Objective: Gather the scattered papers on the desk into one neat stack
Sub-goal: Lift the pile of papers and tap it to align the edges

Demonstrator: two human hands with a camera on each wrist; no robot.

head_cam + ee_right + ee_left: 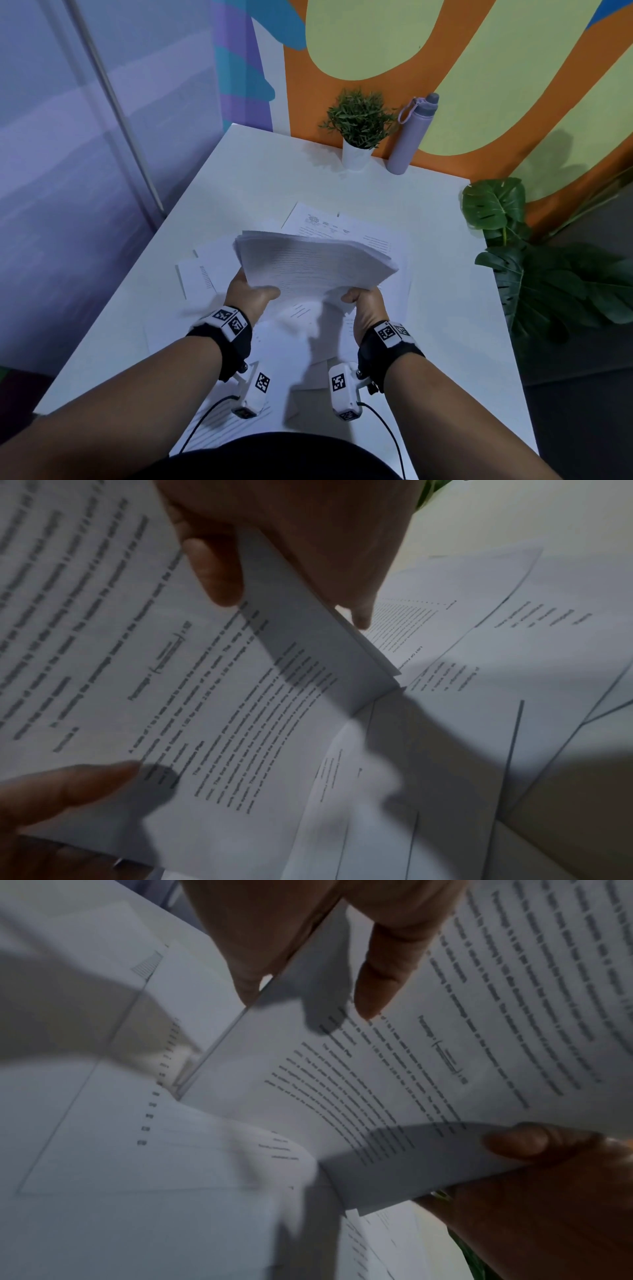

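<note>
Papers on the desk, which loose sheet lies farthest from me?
The printed sheet past the held stack, toward the potted plant; the other loose sheets lie beside or under the hands.

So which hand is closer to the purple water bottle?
Right. The right hand grips the paper stack below the bottle; the left hand grips it farther left.

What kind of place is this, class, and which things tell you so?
Probably an office or study corner: a white desk strewn with printed papers, a potted plant and a lilac water bottle against a painted wall.
</note>
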